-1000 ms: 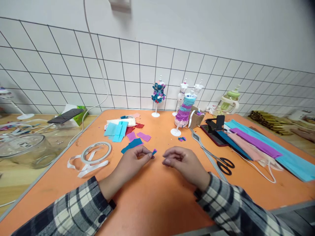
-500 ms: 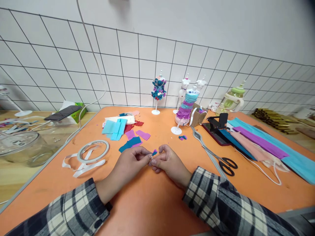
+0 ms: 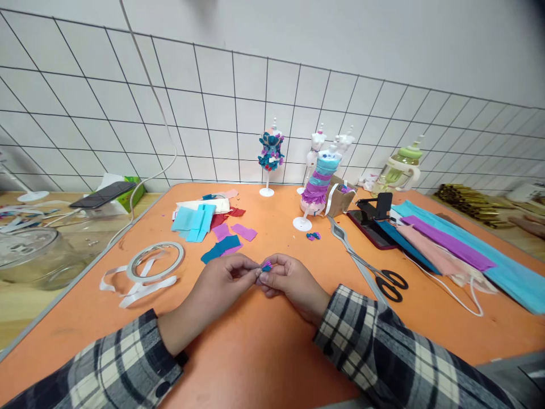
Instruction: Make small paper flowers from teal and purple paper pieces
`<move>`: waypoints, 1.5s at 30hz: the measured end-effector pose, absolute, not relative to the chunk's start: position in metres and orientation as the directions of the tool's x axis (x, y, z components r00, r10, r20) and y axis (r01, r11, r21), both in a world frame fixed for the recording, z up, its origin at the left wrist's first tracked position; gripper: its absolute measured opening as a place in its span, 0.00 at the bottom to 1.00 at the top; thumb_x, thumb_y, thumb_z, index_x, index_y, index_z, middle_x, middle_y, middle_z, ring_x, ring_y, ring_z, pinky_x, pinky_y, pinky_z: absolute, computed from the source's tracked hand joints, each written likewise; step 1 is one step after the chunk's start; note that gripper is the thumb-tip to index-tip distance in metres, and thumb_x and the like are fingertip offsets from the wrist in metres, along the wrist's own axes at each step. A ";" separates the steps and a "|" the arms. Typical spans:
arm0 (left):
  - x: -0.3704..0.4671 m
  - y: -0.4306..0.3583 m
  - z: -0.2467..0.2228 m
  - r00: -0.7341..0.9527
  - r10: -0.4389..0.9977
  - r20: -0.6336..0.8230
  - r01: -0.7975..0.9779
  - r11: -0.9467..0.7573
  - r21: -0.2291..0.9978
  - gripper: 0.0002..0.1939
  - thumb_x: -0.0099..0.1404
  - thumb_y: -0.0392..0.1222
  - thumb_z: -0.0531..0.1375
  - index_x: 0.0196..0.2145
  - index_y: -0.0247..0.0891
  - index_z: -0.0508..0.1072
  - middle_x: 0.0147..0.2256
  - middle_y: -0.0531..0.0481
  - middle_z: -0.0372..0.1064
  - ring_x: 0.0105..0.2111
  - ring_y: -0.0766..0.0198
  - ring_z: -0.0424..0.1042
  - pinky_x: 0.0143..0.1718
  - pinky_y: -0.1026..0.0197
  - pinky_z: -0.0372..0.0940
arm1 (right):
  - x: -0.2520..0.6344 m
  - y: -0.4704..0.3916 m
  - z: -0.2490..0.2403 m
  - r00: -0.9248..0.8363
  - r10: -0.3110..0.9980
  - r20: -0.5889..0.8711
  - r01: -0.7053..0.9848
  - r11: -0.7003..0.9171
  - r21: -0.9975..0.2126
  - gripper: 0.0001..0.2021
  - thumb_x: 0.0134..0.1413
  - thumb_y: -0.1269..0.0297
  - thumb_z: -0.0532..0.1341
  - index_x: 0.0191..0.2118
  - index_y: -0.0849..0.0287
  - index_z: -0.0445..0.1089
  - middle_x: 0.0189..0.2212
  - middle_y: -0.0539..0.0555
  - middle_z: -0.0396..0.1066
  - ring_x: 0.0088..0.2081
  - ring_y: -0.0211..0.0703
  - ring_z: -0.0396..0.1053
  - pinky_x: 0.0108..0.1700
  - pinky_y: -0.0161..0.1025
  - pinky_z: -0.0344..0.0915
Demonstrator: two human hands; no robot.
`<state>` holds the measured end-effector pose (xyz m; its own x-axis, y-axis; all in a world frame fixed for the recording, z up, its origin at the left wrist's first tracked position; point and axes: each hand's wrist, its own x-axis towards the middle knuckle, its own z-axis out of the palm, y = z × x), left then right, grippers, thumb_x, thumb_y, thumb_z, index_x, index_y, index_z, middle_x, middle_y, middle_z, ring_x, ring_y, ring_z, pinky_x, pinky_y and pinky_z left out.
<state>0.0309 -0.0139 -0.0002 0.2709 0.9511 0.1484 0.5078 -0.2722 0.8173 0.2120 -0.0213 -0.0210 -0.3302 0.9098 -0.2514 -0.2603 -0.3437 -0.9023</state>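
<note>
A small purple-and-blue crepe paper piece (image 3: 266, 266) is pinched between my two hands above the orange table. My left hand (image 3: 227, 281) grips its lower end between thumb and forefinger. From the other side, the thumb and forefinger of my right hand (image 3: 292, 281) press on it, and its gathered top shows between the fingertips. Just beyond my left hand lie blue crepe paper (image 3: 221, 248) and purple scraps (image 3: 244, 232). A few small finished-looking purple-and-blue bits (image 3: 313, 236) rest farther back, near the white base of a dress form.
Miniature dress forms, one with blue ruffles (image 3: 271, 150) and one with purple layers (image 3: 315, 184), stand at the back. Scissors (image 3: 366, 261), a phone (image 3: 361, 224) and crepe paper strips (image 3: 451, 241) lie right. A tape roll (image 3: 181, 264) sits left, beside light-blue paper (image 3: 193, 221).
My right forefinger, raised a moment ago, has come down onto the crepe paper piece, whose top looks more bunched. The whole view has shifted slightly.
</note>
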 end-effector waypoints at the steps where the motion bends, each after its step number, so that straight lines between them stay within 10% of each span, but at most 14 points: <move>1: 0.031 -0.014 0.000 0.280 0.948 0.154 0.505 -0.282 0.816 0.13 0.59 0.50 0.61 0.29 0.42 0.82 0.30 0.48 0.82 0.31 0.58 0.78 0.34 0.59 0.69 | 0.212 -0.022 -0.020 -0.334 0.908 -0.254 -0.263 -0.348 -0.900 0.29 0.29 0.56 0.81 0.37 0.59 0.68 0.23 0.45 0.75 0.26 0.35 0.70 0.32 0.34 0.63; 45: 0.032 -0.014 0.002 0.328 0.919 0.217 0.346 -0.331 0.878 0.12 0.63 0.49 0.62 0.30 0.41 0.82 0.32 0.47 0.81 0.34 0.57 0.77 0.40 0.57 0.71 | 0.201 -0.027 -0.026 -0.154 0.972 -0.177 -0.410 -0.226 -0.884 0.30 0.31 0.50 0.80 0.37 0.57 0.68 0.28 0.49 0.77 0.31 0.39 0.76 0.42 0.40 0.74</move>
<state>0.0316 -0.0144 0.0020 0.3277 0.9194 0.2174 0.3458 -0.3309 0.8780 0.2012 -0.0271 -0.0259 -0.1543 0.9721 -0.1765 -0.4096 -0.2255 -0.8839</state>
